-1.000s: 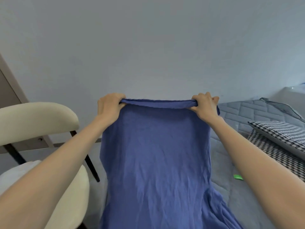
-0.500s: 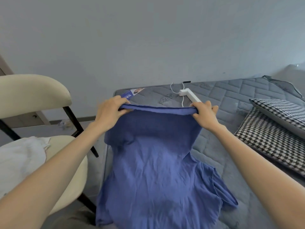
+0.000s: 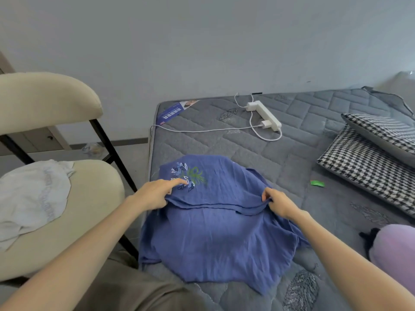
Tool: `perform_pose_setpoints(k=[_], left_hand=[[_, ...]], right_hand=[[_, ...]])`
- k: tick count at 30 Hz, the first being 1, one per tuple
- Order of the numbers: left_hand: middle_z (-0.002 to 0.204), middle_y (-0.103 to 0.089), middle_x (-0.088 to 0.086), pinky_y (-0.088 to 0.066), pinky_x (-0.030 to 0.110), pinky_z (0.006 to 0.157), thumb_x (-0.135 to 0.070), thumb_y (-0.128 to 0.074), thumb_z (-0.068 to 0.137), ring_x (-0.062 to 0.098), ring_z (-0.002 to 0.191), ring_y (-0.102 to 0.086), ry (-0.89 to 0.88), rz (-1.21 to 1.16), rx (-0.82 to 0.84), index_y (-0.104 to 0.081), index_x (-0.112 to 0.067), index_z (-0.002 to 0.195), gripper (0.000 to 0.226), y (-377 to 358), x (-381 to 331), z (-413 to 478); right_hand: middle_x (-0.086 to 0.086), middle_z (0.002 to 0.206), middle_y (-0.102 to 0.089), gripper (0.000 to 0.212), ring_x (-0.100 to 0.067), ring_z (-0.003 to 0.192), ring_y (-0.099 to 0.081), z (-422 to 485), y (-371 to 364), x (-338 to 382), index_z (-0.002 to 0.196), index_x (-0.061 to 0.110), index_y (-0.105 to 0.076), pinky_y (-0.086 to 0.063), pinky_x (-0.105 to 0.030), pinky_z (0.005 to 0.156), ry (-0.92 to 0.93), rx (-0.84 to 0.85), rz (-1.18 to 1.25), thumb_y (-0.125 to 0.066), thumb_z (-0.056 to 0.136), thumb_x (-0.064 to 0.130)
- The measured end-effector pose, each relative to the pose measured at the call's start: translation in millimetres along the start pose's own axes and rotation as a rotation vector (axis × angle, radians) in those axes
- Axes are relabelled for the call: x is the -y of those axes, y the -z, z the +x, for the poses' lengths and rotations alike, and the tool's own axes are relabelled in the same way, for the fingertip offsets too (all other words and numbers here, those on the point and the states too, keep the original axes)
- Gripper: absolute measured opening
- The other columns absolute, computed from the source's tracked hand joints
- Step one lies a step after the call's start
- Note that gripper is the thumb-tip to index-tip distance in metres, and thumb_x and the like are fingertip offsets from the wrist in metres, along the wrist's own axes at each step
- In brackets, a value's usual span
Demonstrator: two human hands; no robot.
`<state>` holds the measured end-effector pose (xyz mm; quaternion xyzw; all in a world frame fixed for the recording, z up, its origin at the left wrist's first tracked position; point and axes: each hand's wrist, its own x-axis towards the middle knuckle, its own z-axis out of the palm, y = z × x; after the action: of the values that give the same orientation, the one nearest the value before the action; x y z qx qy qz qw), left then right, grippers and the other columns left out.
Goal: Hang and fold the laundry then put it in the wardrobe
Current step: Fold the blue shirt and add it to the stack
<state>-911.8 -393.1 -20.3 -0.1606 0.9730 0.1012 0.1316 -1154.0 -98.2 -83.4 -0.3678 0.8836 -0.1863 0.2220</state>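
Mattress (image 3: 292, 153): grey quilted, fills centre and right of frame, its left edge running down the middle.
Chair (image 3: 45, 104): cream, left of frame, just beside the mattress edge.
Blue shirt (image 3: 213, 239): flat on the mattress, centre to lower centre. The top part is folded over toward the top of frame, embroidery facing up. The lower left corner droops off the mattress edge.
Pillows (image 3: 368, 158): two checked ones stacked at right, well apart from the shirt.
White cloth (image 3: 29, 194): crumpled on the chair seat, left.
Purple bundle (image 3: 395, 248): lower right edge, can't tell what it is.
Left hand (image 3: 155, 194): at the left end of the fold. Thumb and curled fingers pinch the folded edge, index finger straight and resting on the embroidery.
Right hand (image 3: 278, 202): at the right end of the fold, fingertips pinching the same folded edge.
Power strip (image 3: 265, 114): white, with cable, upper centre, clear of the shirt.
Green scrap (image 3: 317, 183): on the mattress, right of the shirt.

Key geometry: the fold line runs left to right across the frame, one hand at each end, both about equally near. The long body of the shirt lies below the hands, toward the bottom of frame. My read: folding is mid-way. The next fold likely turns on that line, and the drooping left corner needs pulling in first.
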Motion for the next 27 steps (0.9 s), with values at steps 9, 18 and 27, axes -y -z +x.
perform_pose_setpoints(k=[9, 18, 27], left_hand=[[0.069, -0.059, -0.007, -0.047, 0.032, 0.067, -0.057, -0.068, 0.065, 0.008, 0.061, -0.054, 0.052, -0.393, 0.047, -0.043, -0.045, 0.1, 0.044, -12.1, 13.5, 0.6], [0.086, -0.049, 0.003, -0.041, 0.033, 0.073, -0.029, -0.042, 0.099, 0.018, 0.076, -0.048, 0.545, -1.025, -0.409, -0.052, -0.011, 0.102, 0.02, -22.4, 40.0, 44.0], [0.088, -0.063, 0.004, -0.046, 0.027, 0.06, -0.045, -0.047, 0.095, 0.017, 0.069, -0.057, 0.757, -1.631, -0.169, -0.06, -0.011, 0.103, 0.037, -26.4, 58.8, 88.8]], right_hand=[[-0.002, 0.104, -0.063, 0.029, -0.025, 0.093, -0.055, 9.8, -0.3, 21.7, 0.086, 0.023, -0.056, -0.039, -0.033, 0.076, -0.146, -0.125, -0.196, -0.04, 0.083, -0.001], [-0.005, 0.116, -0.061, 0.026, -0.021, 0.097, -0.054, 69.9, -10.6, 71.9, 0.103, 0.016, -0.062, -0.044, -0.034, 0.08, -0.017, -0.33, 0.252, -0.042, 0.091, 0.004], [-0.002, 0.119, -0.058, 0.035, -0.021, 0.11, -0.049, 116.2, -34.5, 115.0, 0.124, 0.017, -0.053, -0.034, -0.023, 0.091, 0.144, -0.325, 0.28, -0.048, 0.092, 0.005]])
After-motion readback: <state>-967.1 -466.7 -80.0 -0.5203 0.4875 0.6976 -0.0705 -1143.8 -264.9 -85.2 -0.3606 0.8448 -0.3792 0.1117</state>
